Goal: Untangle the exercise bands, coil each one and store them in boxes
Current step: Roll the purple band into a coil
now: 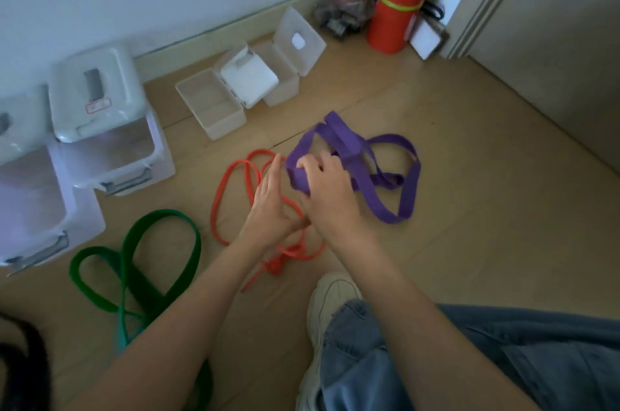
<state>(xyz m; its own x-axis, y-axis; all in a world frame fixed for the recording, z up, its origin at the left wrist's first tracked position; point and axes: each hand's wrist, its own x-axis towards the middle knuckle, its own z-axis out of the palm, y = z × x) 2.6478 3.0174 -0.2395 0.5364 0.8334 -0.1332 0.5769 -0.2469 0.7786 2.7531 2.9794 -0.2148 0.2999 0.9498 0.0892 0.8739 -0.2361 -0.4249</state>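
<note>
Purple exercise band (385,172): loose loops on wooden floor (469,209), near end bunched and gripped by right hand (327,191), fingers curled round it. Left hand (271,206): fingers straight, holding nothing, just beside right hand, above orange band (231,196). Orange band: looped on floor, knotted near shoe (330,300). Green band (134,263): flat loops, left of orange. Small clear boxes (214,105), lids open, by wall; large lidded bins (110,128) further left.
</note>
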